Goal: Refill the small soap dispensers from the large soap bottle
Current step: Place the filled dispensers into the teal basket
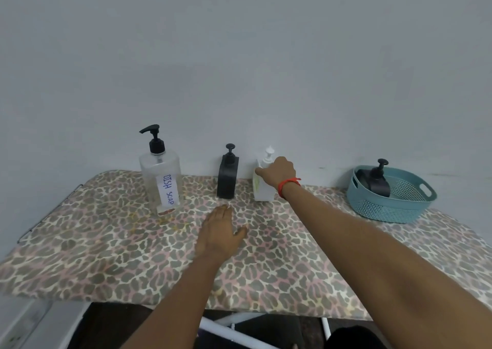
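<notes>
Head view: right hand (278,171) grips white dispenser (262,192), fingers curled round its shoulder, far side of surface (106,255). Left hand (219,232) lies flat, fingers straight, just in front of the black dispenser (227,179). Large soap bottle (161,180) stands upright, far left.

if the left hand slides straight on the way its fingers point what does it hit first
Probably the black dispenser: the left hand lies flat on the table, fingers aimed at its base, with nothing showing between them. Depth is hard to judge from one view.
</notes>
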`<state>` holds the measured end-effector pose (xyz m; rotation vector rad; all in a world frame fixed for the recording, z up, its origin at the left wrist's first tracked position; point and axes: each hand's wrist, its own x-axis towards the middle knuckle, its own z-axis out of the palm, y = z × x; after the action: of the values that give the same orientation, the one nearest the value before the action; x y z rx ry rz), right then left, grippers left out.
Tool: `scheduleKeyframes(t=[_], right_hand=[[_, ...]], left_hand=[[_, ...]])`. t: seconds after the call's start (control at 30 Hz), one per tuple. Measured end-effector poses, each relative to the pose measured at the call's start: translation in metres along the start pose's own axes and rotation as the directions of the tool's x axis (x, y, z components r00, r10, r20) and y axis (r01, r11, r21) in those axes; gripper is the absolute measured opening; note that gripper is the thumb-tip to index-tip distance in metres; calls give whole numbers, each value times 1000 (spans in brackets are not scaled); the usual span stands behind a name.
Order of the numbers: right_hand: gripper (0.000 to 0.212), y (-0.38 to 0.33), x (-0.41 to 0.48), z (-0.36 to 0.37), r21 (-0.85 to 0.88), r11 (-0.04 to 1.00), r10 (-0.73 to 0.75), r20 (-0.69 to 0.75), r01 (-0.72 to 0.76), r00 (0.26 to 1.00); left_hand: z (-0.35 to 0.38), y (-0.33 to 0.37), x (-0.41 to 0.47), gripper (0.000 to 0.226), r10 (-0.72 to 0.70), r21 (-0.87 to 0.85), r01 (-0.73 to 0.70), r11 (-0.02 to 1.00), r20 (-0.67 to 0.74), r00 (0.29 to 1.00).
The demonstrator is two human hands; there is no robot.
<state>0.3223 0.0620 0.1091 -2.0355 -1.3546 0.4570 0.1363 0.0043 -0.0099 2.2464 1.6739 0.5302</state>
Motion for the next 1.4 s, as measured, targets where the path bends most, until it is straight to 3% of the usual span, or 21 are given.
scheduleKeyframes(t=[0.13,0.2,0.43,0.6,0.77,0.87,1.1,1.4], right_hand=[[46,13,-11,-21,81,997,-9,-52,13,999],[40,18,-17,-41,104,994,-32,-90,41,995],[42,30,-28,-155,-10,993,-119,-265,121,957],[48,55,-20,-242,-68,994,-107,-430,86,896],[48,101,-4,-295,-71,997,-18,-511,-21,859],[40,137,7,-298,-62,993,55,-487,-97,871],[45,220,32,-247,-6,969,229,-343,-246,911],[35,260,39,-216,50,983,185,-193,-179,964]], left_hand=[[3,8,5,81,19,16,-20,1000,33,999],[8,22,10,84,50,9,-51,999,54,997],[52,117,22,85,172,-45,-167,985,163,971],[83,170,26,83,229,-53,-223,973,206,951],[91,175,26,85,235,-35,-232,972,167,958],[90,173,25,85,237,-37,-234,972,157,959],[91,174,26,84,231,-14,-231,973,140,963],[93,176,27,83,230,21,-235,972,132,964]])
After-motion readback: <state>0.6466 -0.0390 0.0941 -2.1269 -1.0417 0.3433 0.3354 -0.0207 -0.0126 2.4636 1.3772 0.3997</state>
